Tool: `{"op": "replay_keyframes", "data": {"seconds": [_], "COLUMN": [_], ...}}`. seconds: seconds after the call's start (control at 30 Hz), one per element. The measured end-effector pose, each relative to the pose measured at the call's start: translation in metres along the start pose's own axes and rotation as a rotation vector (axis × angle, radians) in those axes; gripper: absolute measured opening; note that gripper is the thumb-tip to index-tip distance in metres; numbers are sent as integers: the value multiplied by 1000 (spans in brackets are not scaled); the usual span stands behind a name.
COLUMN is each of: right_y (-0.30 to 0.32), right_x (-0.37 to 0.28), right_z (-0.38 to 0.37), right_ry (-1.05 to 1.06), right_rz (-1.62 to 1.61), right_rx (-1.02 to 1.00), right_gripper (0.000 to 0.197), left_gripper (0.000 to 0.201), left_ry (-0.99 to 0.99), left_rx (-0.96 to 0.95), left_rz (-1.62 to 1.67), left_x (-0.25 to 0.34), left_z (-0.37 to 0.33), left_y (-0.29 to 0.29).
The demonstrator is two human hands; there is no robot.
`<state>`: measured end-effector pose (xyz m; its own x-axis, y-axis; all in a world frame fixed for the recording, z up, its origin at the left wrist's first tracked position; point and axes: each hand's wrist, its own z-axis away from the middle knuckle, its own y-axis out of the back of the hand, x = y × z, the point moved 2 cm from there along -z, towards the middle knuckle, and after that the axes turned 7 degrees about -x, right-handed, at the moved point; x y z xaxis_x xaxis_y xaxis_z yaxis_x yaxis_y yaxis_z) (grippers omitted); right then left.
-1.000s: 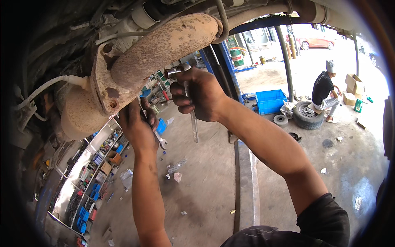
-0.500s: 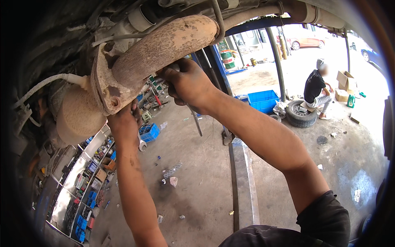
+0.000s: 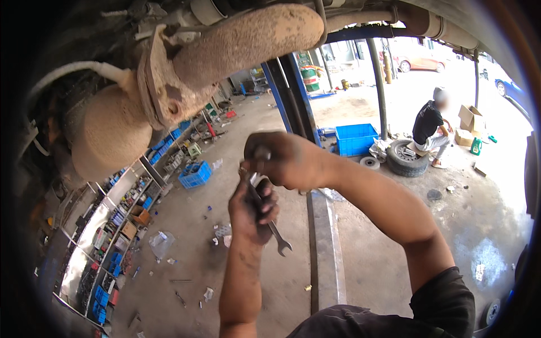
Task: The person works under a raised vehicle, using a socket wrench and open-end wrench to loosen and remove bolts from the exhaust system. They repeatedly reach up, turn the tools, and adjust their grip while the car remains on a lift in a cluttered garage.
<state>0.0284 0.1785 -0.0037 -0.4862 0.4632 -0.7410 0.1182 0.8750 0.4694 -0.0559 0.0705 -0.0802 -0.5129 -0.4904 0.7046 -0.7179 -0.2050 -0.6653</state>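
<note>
**Below a rusty exhaust pipe (image 3: pixel 248 45), a left hand (image 3: pixel 252 211) is gripping a wrench (image 3: pixel 269 221)**

A littered concrete floor (image 3: pixel 270 293) is spreading beneath everything. Overhead, the pipe is crossing the upper part of the view and joining a bolted flange (image 3: pixel 169 98), well apart from both hands. A lift post with blue edges (image 3: pixel 290 98) is standing behind the work. Farther off to the right, a person in a black top (image 3: pixel 426 121) is sitting just beside a tyre (image 3: pixel 407 161) that is lying on its side (what is serving as a seat, I cannot tell). Left of that tyre, a blue crate (image 3: pixel 356 139) is resting on the floor.

Nearer, the right hand (image 3: pixel 293 160) is curling into a blurred fist just above the left one. The left fingers are wrapping around the wrench's shank, pressing it against the palm; its open end is pointing down and right, while its upper end is reaching the right hand's fingers. Whether they are touching, the blur is hiding. Smallest of all, a shiny round metal piece (image 3: pixel 262 152) is showing among the right fingers, which are pinching it.
</note>
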Motion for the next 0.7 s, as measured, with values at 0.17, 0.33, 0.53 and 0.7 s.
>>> {"op": "replay_keyframes", "data": {"seconds": [0.17, 0.33, 0.53, 0.7], "right_y": [-47, -64, -55, -36], "right_x": [38, 58, 87, 81], "right_z": [36, 54, 63, 38], "right_ry": [51, -9, -221, -8], "right_rz": [933, 990, 479, -59], "right_rx": [-212, -271, -173, 17], "right_gripper": [30, 29, 16, 8], "left_gripper": [19, 18, 23, 28], "left_ry": [51, 161, 265, 208], "left_rx": [-57, 2, 71, 128], "left_rz": [417, 539, 376, 322], "left_x": [-68, -117, -137, -91], "left_z": [29, 50, 64, 42], "left_y": [50, 69, 85, 107]}}
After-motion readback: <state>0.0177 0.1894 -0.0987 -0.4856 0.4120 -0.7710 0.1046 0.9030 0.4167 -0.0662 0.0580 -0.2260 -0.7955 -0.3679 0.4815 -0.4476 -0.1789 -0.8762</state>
